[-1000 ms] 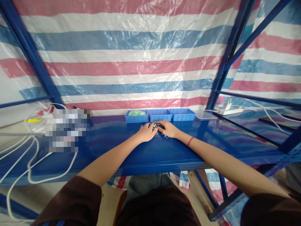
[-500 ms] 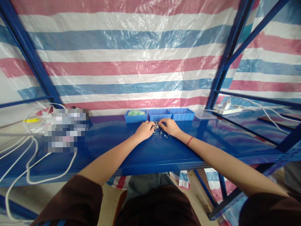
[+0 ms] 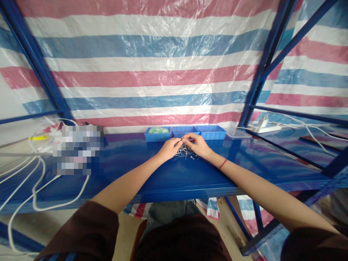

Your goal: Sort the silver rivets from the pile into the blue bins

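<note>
A small pile of thin metal pieces that look like blind rivets lies on the blue table. Over its left side is my left hand, thumb and fingers pinched together. My right hand arches over the pile from the right, its fingers closed too. The fingertips of both hands meet just above the rivets. Whatever is between them is too small to make out. Behind the hands stand three blue bins: the left bin has a green plastic bag in it, then come the middle bin and the right bin.
A clear plastic lid or tray lies right of the bins, near a white power strip. At the left are white cables and a blurred-out object. Blue frame posts and a striped tarp close off the back.
My hands have come together; they were apart on either side of the pile. My right fingers moved left and now touch or nearly touch my left fingers.
</note>
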`<state>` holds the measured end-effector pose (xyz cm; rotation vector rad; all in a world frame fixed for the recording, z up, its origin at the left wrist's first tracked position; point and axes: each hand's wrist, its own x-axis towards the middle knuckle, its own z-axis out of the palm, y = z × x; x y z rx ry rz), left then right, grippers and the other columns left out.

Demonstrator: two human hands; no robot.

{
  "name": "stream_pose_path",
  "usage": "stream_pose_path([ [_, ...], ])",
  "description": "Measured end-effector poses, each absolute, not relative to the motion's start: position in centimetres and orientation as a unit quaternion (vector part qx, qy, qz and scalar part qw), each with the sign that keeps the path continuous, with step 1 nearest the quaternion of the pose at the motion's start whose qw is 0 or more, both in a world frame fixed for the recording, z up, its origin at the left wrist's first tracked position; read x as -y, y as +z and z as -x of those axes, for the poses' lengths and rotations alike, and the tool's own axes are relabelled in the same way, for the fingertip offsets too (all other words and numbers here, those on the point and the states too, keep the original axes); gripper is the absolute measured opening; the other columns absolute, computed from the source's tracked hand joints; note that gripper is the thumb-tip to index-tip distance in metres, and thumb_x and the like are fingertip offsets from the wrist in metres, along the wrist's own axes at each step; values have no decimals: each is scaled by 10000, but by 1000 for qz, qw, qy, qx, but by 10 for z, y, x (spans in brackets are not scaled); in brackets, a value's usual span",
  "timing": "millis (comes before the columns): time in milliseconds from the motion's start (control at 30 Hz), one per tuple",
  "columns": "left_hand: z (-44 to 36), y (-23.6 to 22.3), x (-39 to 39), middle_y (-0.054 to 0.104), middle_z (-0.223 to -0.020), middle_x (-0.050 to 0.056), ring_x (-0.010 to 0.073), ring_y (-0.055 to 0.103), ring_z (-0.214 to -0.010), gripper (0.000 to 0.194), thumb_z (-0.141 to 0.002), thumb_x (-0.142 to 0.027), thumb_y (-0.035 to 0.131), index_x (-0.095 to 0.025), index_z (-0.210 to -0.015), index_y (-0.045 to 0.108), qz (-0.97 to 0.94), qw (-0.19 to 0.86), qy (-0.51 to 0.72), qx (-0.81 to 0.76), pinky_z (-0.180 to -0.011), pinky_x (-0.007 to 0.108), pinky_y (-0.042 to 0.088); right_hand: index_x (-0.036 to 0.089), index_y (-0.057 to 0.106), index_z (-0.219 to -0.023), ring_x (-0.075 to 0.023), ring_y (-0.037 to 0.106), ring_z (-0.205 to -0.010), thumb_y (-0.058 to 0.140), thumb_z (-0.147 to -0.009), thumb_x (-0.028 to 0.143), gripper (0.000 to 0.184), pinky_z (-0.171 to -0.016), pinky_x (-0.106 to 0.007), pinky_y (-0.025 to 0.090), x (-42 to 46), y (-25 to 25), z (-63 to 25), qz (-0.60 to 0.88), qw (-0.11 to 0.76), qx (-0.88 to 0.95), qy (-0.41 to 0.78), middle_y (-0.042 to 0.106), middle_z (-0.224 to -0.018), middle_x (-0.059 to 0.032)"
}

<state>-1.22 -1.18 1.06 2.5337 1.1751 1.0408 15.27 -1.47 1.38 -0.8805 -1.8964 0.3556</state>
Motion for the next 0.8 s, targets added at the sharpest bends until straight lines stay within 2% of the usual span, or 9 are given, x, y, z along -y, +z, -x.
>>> stream_pose_path([
  [300,10,8,8,591,-783,38,167,554,-784,257,-886,-268,369,-151,-840,594,-854,91,336,-386,-747,283,438,154,619,-827,-140,563,-691,534,-788,369,234,-632,-266,443,11,10,-155,355,491,784,134,634,-772,-39],
  [800,14,14,13,631,-869,38,159,575,-834,170,-816,-294,523,-182,-880,634,-794,94,444,-406,-755,273,472,155,652,-853,-140,552,-661,537,-788,403,282,-621,-269,441,8,10,-159,370,499,773,132,642,-756,-43],
])
